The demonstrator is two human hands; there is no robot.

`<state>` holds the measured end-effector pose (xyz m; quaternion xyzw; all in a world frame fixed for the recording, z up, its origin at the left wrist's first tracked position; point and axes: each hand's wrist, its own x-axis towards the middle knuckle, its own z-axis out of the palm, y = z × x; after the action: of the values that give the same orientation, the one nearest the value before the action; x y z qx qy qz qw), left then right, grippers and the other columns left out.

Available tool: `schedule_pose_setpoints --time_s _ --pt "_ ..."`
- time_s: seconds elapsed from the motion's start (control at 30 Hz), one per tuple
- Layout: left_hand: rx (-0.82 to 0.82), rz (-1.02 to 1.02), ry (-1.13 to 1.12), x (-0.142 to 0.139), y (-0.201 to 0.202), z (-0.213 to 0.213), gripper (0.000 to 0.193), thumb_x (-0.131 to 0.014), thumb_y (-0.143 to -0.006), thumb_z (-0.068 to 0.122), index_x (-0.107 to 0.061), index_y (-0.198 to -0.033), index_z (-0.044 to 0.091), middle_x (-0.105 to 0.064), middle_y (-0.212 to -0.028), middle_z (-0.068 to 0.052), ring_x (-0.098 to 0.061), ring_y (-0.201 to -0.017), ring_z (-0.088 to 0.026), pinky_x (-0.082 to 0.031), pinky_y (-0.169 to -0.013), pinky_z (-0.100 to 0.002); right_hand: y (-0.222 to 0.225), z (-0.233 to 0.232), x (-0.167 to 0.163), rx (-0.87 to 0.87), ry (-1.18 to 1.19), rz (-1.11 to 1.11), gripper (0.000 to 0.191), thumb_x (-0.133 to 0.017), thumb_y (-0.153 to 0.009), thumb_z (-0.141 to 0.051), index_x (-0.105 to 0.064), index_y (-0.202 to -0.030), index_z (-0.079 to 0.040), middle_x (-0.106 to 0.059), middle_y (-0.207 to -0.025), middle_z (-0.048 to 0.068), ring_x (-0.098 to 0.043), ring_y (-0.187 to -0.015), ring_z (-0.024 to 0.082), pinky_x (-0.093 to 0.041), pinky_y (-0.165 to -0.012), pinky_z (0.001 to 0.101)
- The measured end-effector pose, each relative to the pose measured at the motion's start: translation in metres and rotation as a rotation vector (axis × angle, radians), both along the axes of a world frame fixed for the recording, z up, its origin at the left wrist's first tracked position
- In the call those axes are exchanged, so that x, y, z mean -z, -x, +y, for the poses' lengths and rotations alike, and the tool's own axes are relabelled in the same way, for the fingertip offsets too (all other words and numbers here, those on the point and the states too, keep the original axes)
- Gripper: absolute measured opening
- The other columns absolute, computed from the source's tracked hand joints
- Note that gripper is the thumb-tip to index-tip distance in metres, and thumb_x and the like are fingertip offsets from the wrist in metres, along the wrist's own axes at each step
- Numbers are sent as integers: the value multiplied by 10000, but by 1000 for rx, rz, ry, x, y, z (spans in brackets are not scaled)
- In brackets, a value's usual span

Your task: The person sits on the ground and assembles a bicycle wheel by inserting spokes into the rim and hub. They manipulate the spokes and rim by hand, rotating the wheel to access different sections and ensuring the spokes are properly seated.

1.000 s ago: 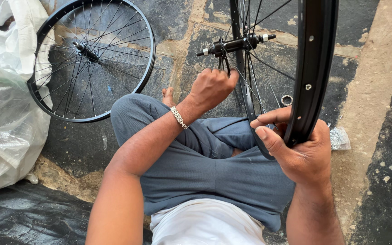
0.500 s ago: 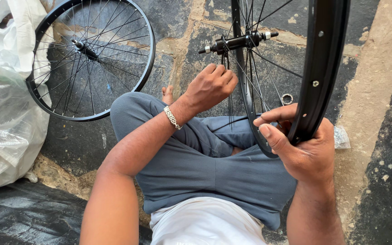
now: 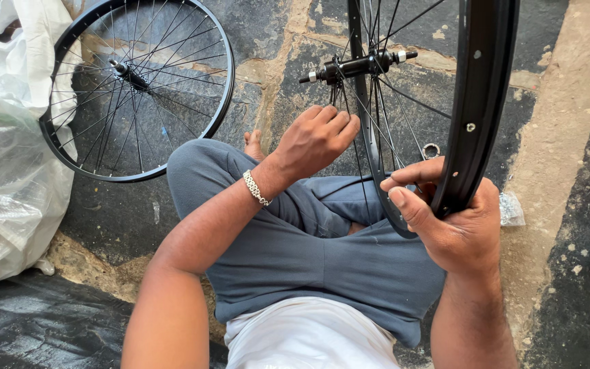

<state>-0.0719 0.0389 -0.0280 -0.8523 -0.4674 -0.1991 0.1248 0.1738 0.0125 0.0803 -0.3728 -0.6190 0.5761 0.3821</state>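
Black metal fills both grips: the right hand [image 3: 460,229] has its fingers [image 3: 411,174] curled shut around the rim of the upright black spoked bicycle wheel [image 3: 481,102], thumb pressed along the rim's edge. The left hand [image 3: 315,140] is closed among the thin steel spokes [image 3: 349,130] just below the black hub with silver axle ends [image 3: 358,66]; what it pinches is hidden. A silver chain bracelet [image 3: 257,188] circles that wrist. The wheel stands over the grey trousers [image 3: 308,253]. A second black spoked wheel [image 3: 138,89] lies flat on the stone floor [image 3: 561,137], beside crumpled white plastic sheeting [image 3: 8,171].
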Motion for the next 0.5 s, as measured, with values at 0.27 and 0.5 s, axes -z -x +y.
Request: schedule_pose_setpoints --time_s 0.27,0.5 --pt "-24 -553 194 -8 -22 -23 258 -651 -945 60 -683 -1198 17 -730 -1099 -99 -696 -1051 -230 -567 -923 -337 0 -1 3 -16 -13 -17 120 -752 -941 -20 -717 -1052 10 -715 -844 40 -531 -634 -1 -376 -541 155" --pt "34 -1611 747 4 -47 -25 370 -540 -1084 329 -691 -1204 14 -758 -1100 -68 -710 -1004 -141 -581 -840 -287 -1 -3 5 22 92 28 142 -734 -937 4 -700 -1074 19 -735 -919 76 -564 -661 14 -407 -550 156"
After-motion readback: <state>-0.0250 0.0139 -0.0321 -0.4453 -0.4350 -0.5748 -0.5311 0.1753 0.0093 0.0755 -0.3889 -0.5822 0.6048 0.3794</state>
